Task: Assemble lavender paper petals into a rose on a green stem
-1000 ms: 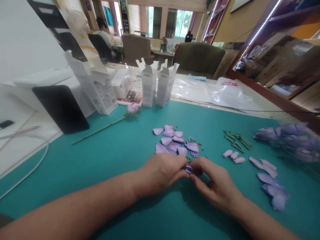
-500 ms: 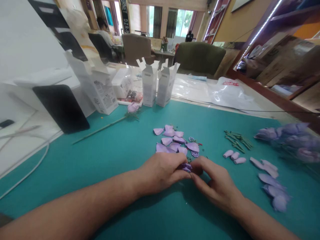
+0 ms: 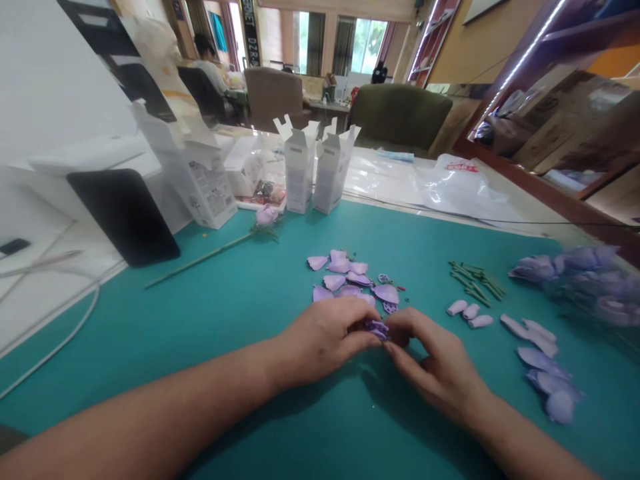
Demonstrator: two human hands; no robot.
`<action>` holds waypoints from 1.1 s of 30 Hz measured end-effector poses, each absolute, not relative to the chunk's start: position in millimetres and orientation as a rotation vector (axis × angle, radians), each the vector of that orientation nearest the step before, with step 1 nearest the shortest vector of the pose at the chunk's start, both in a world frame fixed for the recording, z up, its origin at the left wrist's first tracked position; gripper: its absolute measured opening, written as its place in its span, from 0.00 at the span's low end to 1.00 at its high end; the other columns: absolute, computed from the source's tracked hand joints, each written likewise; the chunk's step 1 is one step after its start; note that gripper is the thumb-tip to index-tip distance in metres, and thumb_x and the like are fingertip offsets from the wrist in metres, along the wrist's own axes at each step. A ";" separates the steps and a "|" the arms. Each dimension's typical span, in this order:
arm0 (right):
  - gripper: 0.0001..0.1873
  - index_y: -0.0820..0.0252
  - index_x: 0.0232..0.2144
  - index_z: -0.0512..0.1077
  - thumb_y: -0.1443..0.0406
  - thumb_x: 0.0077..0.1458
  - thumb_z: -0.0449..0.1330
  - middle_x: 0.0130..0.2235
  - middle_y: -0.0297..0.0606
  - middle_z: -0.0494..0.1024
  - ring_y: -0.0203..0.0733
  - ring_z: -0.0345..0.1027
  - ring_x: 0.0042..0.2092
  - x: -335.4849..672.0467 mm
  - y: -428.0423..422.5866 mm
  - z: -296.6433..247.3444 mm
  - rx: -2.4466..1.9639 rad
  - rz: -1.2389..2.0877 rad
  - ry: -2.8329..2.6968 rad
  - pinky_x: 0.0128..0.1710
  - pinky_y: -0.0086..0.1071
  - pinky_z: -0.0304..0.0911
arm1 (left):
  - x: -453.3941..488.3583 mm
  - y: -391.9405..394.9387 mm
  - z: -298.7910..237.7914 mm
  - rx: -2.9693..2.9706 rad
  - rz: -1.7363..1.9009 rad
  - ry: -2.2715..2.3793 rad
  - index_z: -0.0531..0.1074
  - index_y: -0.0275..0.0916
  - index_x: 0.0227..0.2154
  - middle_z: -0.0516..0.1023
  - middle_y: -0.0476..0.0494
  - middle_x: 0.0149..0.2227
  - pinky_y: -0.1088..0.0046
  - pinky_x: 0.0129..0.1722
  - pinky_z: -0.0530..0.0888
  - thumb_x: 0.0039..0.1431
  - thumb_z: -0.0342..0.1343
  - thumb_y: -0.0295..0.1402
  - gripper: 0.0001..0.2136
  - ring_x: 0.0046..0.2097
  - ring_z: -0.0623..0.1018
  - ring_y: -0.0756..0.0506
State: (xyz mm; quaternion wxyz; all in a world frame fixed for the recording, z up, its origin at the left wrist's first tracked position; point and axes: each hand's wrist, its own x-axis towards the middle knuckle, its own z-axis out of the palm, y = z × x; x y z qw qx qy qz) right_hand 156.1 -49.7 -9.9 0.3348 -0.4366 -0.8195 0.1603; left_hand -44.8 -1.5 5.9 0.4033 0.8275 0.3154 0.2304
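Near the middle of the green mat, my left hand is closed round a small purple flower piece, its thumb and fingers pinching it from the left. My right hand meets it from the right, thumb and forefinger pinched at the piece's edge; what exactly lies between those fingertips is hidden. Just beyond my hands lie loose lilac petals, and beside them a purple openwork disc and tiny green bits. My left hand covers the nearest petals in part.
To the right lie green stem pieces, small pale buds, larger petals and finished-looking lilac flowers. A long-stemmed rose rests at the left. White boxes and a black tablet-like panel stand behind. A person sits far off.
My left fingers have shifted slightly, and more of the purple flower piece shows between my hands. My right hand has barely moved. Everything else on the mat lies as before.
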 end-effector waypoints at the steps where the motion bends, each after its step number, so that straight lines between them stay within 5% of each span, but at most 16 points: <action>1: 0.03 0.57 0.38 0.65 0.66 0.64 0.51 0.30 0.32 0.69 0.35 0.64 0.29 156.0 -49.7 -10.0 -1.144 0.428 -2.142 0.27 0.24 0.62 | -44.8 -1.9 5.7 2.059 0.585 0.794 0.73 0.39 0.40 0.77 0.48 0.36 0.74 0.39 0.69 0.61 0.56 0.30 0.06 0.38 0.74 0.49; 9: 0.04 0.56 0.37 0.65 0.66 0.63 0.51 0.30 0.33 0.69 0.36 0.64 0.29 155.2 -49.3 -10.8 -1.165 0.438 -2.158 0.27 0.25 0.62 | -45.3 -3.6 6.3 2.025 0.544 0.782 0.69 0.38 0.39 0.77 0.49 0.36 0.73 0.38 0.69 0.62 0.53 0.31 0.04 0.38 0.75 0.49; 16: 0.05 0.56 0.37 0.64 0.69 0.60 0.49 0.30 0.31 0.68 0.35 0.64 0.28 154.7 -49.3 -11.7 -1.156 0.402 -2.208 0.27 0.26 0.61 | -45.5 -2.7 5.7 2.321 0.366 0.859 0.69 0.38 0.37 0.76 0.48 0.34 0.73 0.32 0.65 0.62 0.55 0.42 0.11 0.34 0.74 0.47; 33: 0.06 0.58 0.36 0.65 0.66 0.65 0.49 0.30 0.35 0.69 0.38 0.64 0.29 152.8 -50.8 -10.6 -1.157 0.506 -2.260 0.28 0.28 0.58 | -46.2 -2.8 -0.6 2.606 0.495 0.779 0.68 0.38 0.32 0.74 0.47 0.31 0.71 0.34 0.64 0.67 0.48 0.40 0.12 0.33 0.71 0.46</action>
